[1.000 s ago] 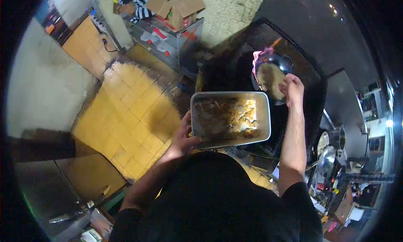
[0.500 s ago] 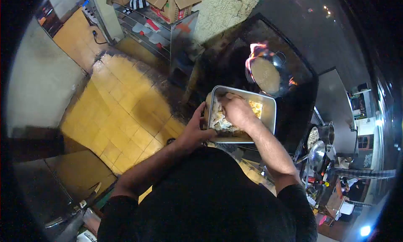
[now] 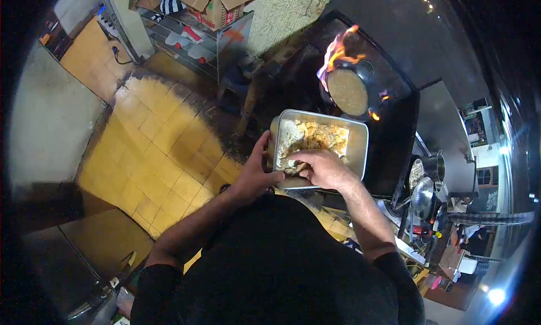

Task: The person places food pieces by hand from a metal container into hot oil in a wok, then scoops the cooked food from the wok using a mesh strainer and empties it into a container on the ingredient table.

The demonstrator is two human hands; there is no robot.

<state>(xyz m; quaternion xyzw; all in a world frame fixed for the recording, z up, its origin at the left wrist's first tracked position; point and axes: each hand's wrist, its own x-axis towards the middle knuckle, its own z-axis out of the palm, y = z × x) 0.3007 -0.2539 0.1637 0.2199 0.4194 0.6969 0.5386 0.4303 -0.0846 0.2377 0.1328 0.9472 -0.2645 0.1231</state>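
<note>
While my left hand [image 3: 253, 173] grips the tray [image 3: 359, 150], my right hand [image 3: 322, 167], hold indiscernible, now sits nearer the torso [image 3: 298, 257]; flames [image 3: 336, 53] stand taller.

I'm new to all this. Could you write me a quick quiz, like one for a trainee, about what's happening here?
1. True or false: the left hand holds the side of the metal container.

2. Where is the right hand?
a) outside the container
b) inside the container
c) out of sight

3. Fill in: beside the pan, ____ are rising.

Key: 1. True. 2. b. 3. Flames.
</note>
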